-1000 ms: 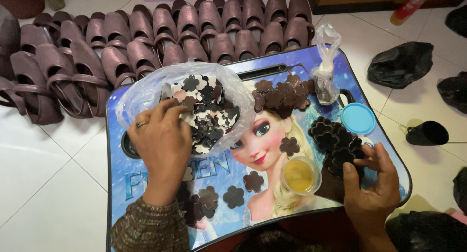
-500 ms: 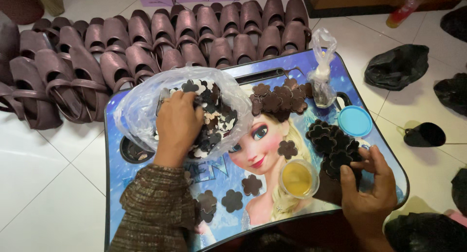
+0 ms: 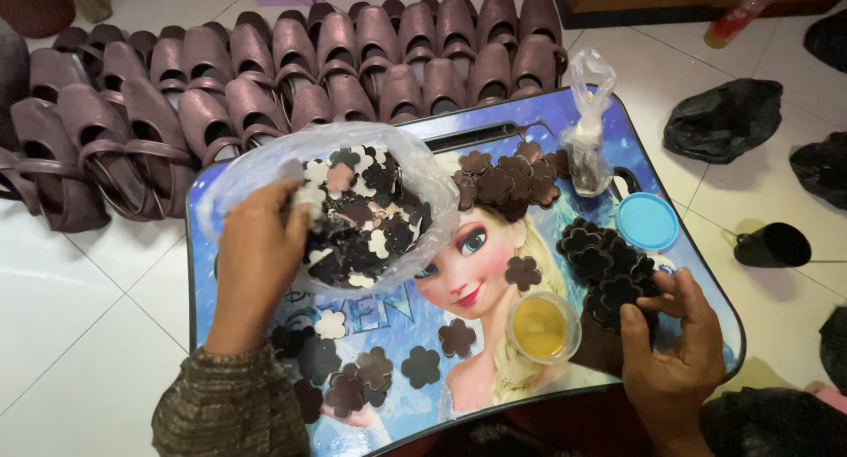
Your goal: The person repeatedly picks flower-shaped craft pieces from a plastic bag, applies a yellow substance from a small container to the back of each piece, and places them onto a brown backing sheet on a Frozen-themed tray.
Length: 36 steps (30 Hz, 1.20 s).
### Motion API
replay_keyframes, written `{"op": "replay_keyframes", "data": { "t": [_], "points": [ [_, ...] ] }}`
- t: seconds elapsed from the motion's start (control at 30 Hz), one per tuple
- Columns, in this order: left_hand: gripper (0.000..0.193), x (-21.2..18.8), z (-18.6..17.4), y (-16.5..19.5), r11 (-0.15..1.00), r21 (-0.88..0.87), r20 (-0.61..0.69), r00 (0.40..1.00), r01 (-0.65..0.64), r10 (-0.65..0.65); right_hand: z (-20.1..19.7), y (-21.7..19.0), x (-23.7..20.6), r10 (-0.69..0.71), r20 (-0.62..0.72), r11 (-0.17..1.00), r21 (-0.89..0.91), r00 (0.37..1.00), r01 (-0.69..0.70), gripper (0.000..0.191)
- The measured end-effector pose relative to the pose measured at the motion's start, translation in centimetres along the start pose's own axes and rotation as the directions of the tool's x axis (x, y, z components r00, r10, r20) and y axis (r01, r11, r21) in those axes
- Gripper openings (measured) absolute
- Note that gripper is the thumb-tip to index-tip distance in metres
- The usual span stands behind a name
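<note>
My left hand (image 3: 258,261) reaches into a clear plastic bag (image 3: 256,161) full of dark brown and white flower-shaped cutouts (image 3: 366,219), its fingers closed among the pieces at the bag's left side. My right hand (image 3: 675,333) rests at the right edge of a blue cartoon-printed lap tray (image 3: 459,395), pinching brown flower pieces from a dark pile (image 3: 604,263). Another heap of brown flowers (image 3: 512,176) lies at the tray's top, and loose ones (image 3: 353,378) lie near the front.
A small round cup of yellow glue (image 3: 543,326) sits on the tray, with a blue lid (image 3: 646,221) and a small bottle in a plastic wrap (image 3: 589,157) nearby. Rows of brown shoe uppers (image 3: 291,60) line the white tiled floor behind. Black shoe parts (image 3: 723,117) lie to the right.
My left hand has slid left and deeper into the bag of flowers. My right hand stays on the pile at the right, fingers shifting slightly.
</note>
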<state>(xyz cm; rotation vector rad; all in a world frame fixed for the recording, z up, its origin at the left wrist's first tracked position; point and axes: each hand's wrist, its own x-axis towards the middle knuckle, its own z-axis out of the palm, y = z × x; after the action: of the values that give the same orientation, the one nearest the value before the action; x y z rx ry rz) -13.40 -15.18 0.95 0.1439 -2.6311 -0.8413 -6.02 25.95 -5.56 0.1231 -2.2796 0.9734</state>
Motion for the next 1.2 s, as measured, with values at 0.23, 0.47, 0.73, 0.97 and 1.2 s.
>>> {"op": "replay_keyframes", "data": {
  "t": [0.23, 0.47, 0.73, 0.97, 1.2],
  "points": [
    [0.022, -0.8, -0.1, -0.6, 0.987, 0.117, -0.141, 0.982, -0.111, 0.127, 0.3, -0.1, -0.1, 0.002, -0.004, 1.0, 0.024, 1.0, -0.002, 0.063],
    [0.023, -0.9, 0.1, 0.3, 0.987, 0.142, -0.014, 0.997, -0.079, 0.082, 0.3, 0.0, 0.0, -0.012, 0.007, 1.0, 0.009, 1.0, 0.012, 0.062],
    [0.01, 0.2, 0.5, 0.5, 0.904, -0.38, -0.048, 0.972, 0.195, -0.23, 0.2, 0.2, -0.1, 0.0, 0.023, 1.0, 0.023, 1.0, -0.001, 0.063],
    [0.015, 0.1, 0.6, 0.7, 0.705, -0.629, 0.071, 0.928, 0.327, -0.366, 0.2, 0.1, 0.0, -0.022, 0.019, 0.999, 0.037, 1.0, 0.021, 0.06],
    [0.016, -0.5, 0.6, 0.6, 0.732, -0.637, 0.083, 0.966, 0.242, -0.247, 0.1, 0.0, 0.0, -0.016, 0.011, 1.0, 0.0, 1.0, 0.016, 0.064]
  ]
}}
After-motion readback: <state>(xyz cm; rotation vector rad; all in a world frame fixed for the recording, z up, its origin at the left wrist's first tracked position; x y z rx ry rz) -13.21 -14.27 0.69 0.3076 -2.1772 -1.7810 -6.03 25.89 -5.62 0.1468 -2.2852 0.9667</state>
